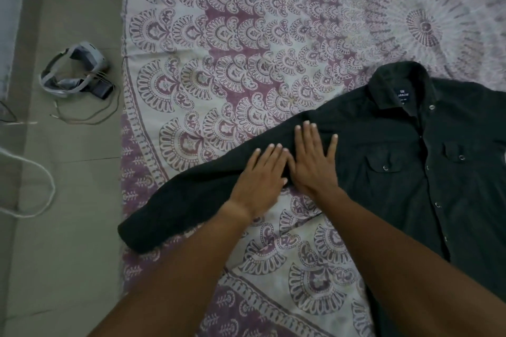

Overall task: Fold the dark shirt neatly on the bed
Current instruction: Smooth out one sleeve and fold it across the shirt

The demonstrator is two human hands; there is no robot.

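Note:
The dark shirt (405,161) lies front side up on the bed (219,35), buttoned, collar toward the far side, its body running off the right edge of view. One long sleeve stretches down-left, and its cuff reaches the bed's left edge. My left hand (260,178) and my right hand (315,161) lie flat side by side on the upper part of that sleeve, palms down, fingers spread. Neither hand grips the cloth.
The bed is covered by a purple and white patterned sheet. To the left is a tiled floor (68,227) with a headset-like device and thin cables (79,74). A white cord (41,186) loops along the floor at the far left.

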